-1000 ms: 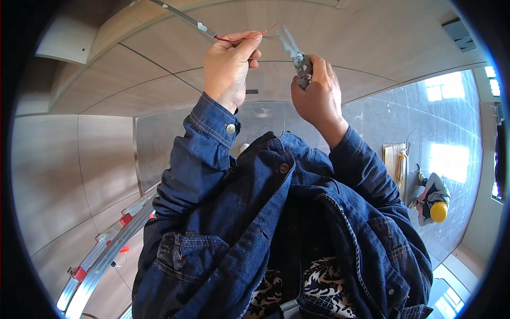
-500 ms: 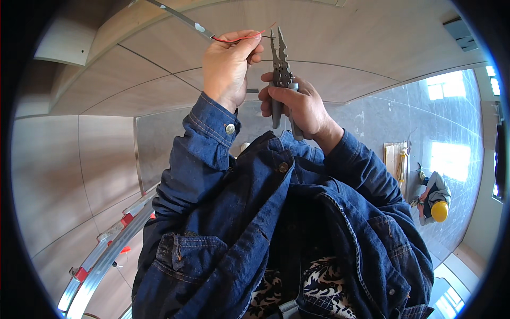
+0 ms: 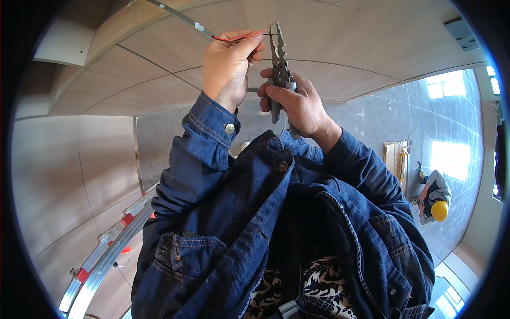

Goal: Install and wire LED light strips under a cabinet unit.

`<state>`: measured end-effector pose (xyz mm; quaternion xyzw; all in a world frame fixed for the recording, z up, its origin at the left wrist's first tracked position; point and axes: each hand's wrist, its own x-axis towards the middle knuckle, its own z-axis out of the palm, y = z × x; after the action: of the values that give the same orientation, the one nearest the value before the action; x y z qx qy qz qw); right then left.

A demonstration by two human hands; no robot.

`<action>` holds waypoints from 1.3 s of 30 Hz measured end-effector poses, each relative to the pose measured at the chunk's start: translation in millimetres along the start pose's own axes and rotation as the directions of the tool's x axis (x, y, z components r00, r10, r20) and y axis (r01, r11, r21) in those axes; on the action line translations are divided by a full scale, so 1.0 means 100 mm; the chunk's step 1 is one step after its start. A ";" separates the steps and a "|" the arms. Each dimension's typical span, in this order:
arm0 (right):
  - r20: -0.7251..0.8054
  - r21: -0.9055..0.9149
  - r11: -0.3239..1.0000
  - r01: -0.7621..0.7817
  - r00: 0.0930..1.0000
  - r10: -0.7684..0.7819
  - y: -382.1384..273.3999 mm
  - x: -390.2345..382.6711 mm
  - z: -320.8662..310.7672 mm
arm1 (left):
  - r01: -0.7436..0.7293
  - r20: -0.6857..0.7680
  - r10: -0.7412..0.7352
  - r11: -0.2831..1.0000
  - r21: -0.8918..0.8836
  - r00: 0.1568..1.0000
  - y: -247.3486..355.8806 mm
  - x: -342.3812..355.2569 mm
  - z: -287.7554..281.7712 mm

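Near the top centre, my left hand [image 3: 226, 69] pinches a red wire [image 3: 236, 39] and a dark wire between thumb and fingers. Both run out of a thin silvery strip [image 3: 183, 19] that comes from the upper left. The dark wire's end [image 3: 268, 35] sticks out past my fingertips and reaches the jaws of the grey wire strippers [image 3: 279, 64]. My right hand [image 3: 304, 103] is wrapped round the strippers' grey handles, jaws pointing up. Whether the jaws bite on the wire is too small to tell.
An aluminium ladder [image 3: 109, 252] with red fittings stands at the lower left. Wood panels [image 3: 223, 82] lie ahead and at the left. Far right, a co-worker in a yellow helmet [image 3: 439, 211] is low on the grey tiled floor [image 3: 366, 119], beside a wooden board [image 3: 392, 159].
The wire strippers in my right hand have shifted slightly up and left, and their jaws look closer together around the wire's end. My left hand has barely moved.
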<state>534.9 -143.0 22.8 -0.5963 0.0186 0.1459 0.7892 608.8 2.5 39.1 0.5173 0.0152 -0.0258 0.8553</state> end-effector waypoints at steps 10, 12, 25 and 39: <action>-0.053 0.000 1.000 0.017 0.998 -0.017 0.00 0.02 0.05 | -0.001 0.037 0.002 1.000 -0.020 0.999 -0.02 0.01 -0.01; -0.063 -0.033 0.999 0.012 0.998 -0.014 -0.02 0.02 0.07 | -0.008 0.034 0.009 1.000 -0.026 0.999 -0.03 0.02 -0.01; -0.120 -0.098 0.995 0.009 0.993 -0.021 -0.02 0.03 0.17 | -0.050 0.021 0.052 0.997 -0.065 0.998 -0.03 0.00 0.04; -0.200 -0.280 0.960 0.015 0.977 -0.073 0.03 0.05 0.19 | -0.055 -0.016 0.054 0.998 -0.027 0.998 -0.04 -0.01 0.07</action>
<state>536.0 -123.4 24.6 -0.7129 0.0674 0.0659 0.6949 607.6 -6.0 38.7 0.5059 0.0079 0.0016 0.8626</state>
